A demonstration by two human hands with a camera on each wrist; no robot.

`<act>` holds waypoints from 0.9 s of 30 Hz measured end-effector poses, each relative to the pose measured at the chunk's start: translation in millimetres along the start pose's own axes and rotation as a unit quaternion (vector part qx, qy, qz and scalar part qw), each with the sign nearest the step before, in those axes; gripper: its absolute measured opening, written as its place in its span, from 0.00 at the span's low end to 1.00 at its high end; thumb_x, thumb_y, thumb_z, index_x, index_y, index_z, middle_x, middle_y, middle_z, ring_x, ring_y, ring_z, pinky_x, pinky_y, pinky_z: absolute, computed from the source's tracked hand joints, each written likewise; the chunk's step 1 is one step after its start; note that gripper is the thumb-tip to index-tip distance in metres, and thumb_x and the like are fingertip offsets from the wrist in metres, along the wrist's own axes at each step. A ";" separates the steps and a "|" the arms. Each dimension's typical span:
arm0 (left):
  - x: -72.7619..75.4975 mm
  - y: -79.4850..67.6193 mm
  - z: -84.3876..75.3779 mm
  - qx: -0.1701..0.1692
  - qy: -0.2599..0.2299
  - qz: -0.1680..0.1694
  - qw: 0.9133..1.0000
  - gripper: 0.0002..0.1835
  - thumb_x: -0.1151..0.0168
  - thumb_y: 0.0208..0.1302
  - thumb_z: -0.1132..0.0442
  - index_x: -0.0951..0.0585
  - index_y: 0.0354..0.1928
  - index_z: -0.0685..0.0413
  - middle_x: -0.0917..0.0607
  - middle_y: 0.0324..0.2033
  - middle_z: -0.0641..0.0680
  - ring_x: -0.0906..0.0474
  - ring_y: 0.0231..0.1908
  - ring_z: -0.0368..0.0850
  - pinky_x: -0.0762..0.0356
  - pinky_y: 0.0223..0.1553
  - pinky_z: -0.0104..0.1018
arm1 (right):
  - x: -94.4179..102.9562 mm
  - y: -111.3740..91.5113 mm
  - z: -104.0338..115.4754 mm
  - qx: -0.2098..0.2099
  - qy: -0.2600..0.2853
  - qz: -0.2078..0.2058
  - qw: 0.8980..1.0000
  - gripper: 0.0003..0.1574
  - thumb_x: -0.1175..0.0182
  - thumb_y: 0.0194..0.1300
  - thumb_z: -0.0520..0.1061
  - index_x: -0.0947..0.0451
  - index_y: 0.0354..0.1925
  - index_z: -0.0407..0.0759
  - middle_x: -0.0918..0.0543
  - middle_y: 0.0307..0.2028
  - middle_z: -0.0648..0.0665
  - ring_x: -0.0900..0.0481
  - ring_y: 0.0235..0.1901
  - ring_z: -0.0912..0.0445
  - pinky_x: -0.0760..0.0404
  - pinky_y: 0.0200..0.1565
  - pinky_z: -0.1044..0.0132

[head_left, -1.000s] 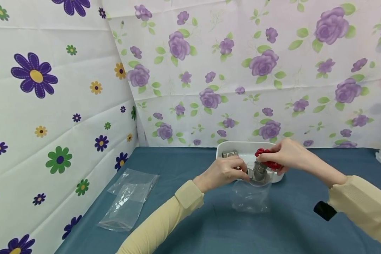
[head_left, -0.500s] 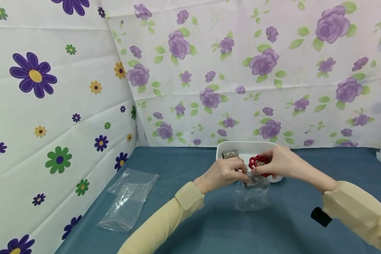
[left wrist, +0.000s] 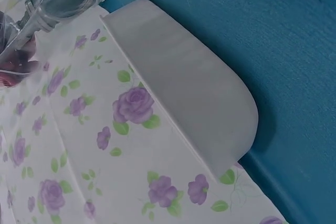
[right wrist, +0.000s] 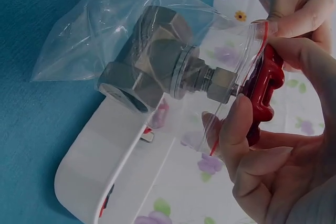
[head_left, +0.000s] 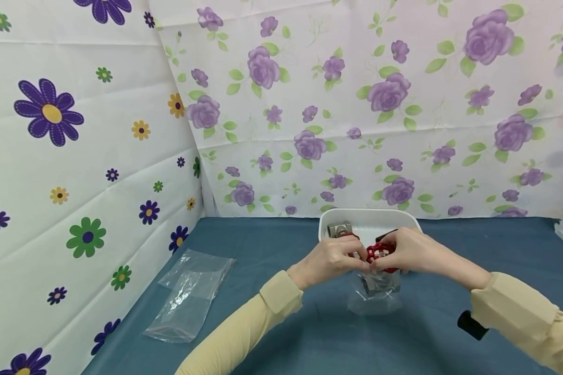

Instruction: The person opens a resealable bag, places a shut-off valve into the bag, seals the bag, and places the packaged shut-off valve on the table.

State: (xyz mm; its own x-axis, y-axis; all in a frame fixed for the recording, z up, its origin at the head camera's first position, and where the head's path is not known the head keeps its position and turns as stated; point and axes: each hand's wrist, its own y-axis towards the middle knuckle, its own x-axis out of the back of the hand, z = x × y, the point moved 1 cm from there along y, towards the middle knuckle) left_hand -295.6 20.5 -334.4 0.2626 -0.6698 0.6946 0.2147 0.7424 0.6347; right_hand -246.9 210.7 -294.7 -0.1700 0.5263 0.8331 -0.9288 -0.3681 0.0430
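Observation:
A metal valve with a red handwheel has its grey body inside a clear zip bag. My right hand grips the handwheel, which sits at the bag's mouth. With thumb and fingertips, my left hand pinches the bag's edge beside the wheel. In the right wrist view, the red zip line crosses close to the wheel and the fingers of both hands. The left wrist view catches only part of the bagged valve, at its top left corner.
Behind the hands stands a white plastic bin, with another metal valve in its left part. A flat clear bag lies on the blue tablecloth at the left. Flowered sheets hang behind and to the left.
The right hand has moved down and left with the valve, and the valve body has sunk deeper into the bag. The left hand has stayed nearly in place at the bag's mouth.

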 end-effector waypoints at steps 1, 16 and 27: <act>-0.3 0.0 -0.7 -0.002 0.001 0.003 1.000 0.05 0.38 0.58 0.60 0.14 0.29 0.46 0.23 0.31 0.47 0.29 0.31 0.38 0.34 0.39 0.21 | -0.9 0.2 -0.3 -0.001 0.000 0.003 1.000 0.18 0.33 0.50 0.54 0.20 0.31 0.41 0.24 0.15 0.51 0.27 0.13 0.54 0.27 0.18 0.62; -17.1 -9.6 -7.2 -0.003 -0.006 0.039 0.999 0.06 0.37 0.58 0.62 0.15 0.28 0.43 0.23 0.32 0.45 0.29 0.34 0.35 0.35 0.37 0.20 | -22.9 3.0 -22.9 0.049 -0.031 0.036 0.998 0.18 0.33 0.49 0.56 0.22 0.30 0.43 0.31 0.08 0.54 0.32 0.09 0.60 0.32 0.14 0.67; -25.5 -12.2 -9.2 -0.005 -0.004 0.059 0.998 0.09 0.40 0.61 0.63 0.15 0.32 0.37 0.23 0.33 0.45 0.29 0.32 0.35 0.36 0.37 0.20 | -32.5 2.8 -37.4 0.061 0.005 0.078 0.995 0.21 0.35 0.50 0.61 0.24 0.29 0.47 0.26 0.13 0.52 0.28 0.12 0.57 0.29 0.16 0.65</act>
State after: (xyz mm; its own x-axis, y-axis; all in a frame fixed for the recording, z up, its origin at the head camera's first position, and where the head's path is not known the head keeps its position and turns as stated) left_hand -296.3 28.7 -363.0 0.2798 -0.5780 0.7666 0.1920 0.8160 0.5452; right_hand -256.3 221.2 -342.3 -0.3137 0.4633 0.8288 -0.8442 -0.5357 -0.0202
